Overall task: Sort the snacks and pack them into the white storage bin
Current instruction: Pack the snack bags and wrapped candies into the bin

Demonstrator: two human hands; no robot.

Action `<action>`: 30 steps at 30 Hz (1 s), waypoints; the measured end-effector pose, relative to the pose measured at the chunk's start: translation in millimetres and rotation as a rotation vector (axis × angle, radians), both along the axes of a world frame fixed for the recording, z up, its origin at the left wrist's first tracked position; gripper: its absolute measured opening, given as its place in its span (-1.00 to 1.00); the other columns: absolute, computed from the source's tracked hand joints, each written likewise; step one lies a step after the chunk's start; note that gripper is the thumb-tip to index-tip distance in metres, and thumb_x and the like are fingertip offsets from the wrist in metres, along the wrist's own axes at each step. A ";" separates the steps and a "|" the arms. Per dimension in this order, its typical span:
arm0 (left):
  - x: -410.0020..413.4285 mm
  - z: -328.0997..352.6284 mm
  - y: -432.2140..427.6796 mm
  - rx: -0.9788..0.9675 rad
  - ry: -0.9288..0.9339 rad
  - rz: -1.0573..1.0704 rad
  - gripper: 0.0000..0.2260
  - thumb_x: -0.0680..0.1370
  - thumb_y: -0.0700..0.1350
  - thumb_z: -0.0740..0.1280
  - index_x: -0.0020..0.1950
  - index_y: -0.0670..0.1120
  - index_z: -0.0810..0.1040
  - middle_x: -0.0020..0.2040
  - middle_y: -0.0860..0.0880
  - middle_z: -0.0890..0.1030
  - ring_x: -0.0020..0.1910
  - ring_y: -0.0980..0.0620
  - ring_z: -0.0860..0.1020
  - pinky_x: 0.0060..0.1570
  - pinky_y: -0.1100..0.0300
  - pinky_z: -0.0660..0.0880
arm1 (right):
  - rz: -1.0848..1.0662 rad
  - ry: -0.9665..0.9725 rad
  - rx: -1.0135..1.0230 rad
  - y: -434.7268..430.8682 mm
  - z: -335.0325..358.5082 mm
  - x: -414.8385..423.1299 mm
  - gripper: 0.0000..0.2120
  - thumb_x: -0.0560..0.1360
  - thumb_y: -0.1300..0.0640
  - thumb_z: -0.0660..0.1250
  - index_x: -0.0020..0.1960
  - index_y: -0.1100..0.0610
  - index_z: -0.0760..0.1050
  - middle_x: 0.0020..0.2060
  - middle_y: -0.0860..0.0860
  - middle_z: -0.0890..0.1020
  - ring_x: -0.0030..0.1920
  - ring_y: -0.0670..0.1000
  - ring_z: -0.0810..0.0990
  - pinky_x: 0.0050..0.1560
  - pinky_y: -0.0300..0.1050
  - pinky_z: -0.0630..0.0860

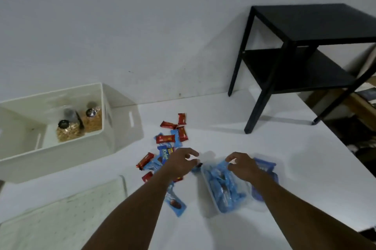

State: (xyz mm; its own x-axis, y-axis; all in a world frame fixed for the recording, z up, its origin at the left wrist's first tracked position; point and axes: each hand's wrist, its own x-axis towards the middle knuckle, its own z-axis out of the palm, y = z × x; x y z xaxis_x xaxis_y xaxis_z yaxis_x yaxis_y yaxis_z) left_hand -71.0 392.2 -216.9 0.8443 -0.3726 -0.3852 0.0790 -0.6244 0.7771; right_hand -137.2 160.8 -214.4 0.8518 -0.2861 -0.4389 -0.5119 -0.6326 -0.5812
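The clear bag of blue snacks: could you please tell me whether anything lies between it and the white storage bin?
Yes: loose red and blue bars lie scattered on the table between the bag and the bin, with the left hand over them. Lifted, the path looks clear.

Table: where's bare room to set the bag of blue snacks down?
Bare table lies between the black side table legs and the right hand gripping the bag, and along the near edge between both forearms. Crowded: loose bars between the storage bin and left hand.
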 end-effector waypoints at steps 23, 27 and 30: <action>-49.5 -13.0 -171.7 -0.075 0.018 -0.112 -0.70 0.37 -0.18 0.55 0.04 0.11 0.67 0.15 0.06 0.63 0.11 0.03 0.59 0.19 0.07 0.56 | -0.160 -0.125 0.066 -136.7 7.1 -43.9 -0.85 0.45 0.20 0.42 0.00 0.03 0.61 0.07 -0.02 0.60 0.00 -0.04 0.53 -0.01 -0.26 0.36; -67.1 -33.4 -194.9 -0.087 0.044 -0.149 -0.68 0.41 -0.16 0.51 0.12 0.11 0.65 0.22 0.05 0.62 0.19 0.04 0.57 0.24 0.19 0.50 | -0.217 -0.078 0.051 -155.9 -8.2 -76.3 -0.82 0.43 0.18 0.44 0.02 0.03 0.60 0.03 -0.01 0.62 -0.04 -0.03 0.54 -0.05 -0.25 0.35; -77.8 -43.7 -199.8 -0.110 -0.015 -0.161 -0.66 0.45 -0.22 0.47 0.17 0.06 0.62 0.23 0.04 0.60 0.24 0.00 0.56 0.18 0.28 0.44 | -0.284 -0.101 0.103 -153.4 -18.2 -94.0 -0.79 0.43 0.23 0.44 0.04 0.06 0.56 -0.08 0.01 0.60 -0.25 -0.05 0.52 -0.29 -0.32 0.40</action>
State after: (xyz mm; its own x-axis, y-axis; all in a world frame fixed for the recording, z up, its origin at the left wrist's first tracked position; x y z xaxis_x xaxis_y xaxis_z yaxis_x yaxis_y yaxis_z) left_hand -148.8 192.4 -260.7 0.7761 -0.5422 -0.3221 -0.0271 -0.5389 0.8419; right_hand -231.2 7.4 -232.6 0.7849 -0.4774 -0.3951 -0.5962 -0.4081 -0.6914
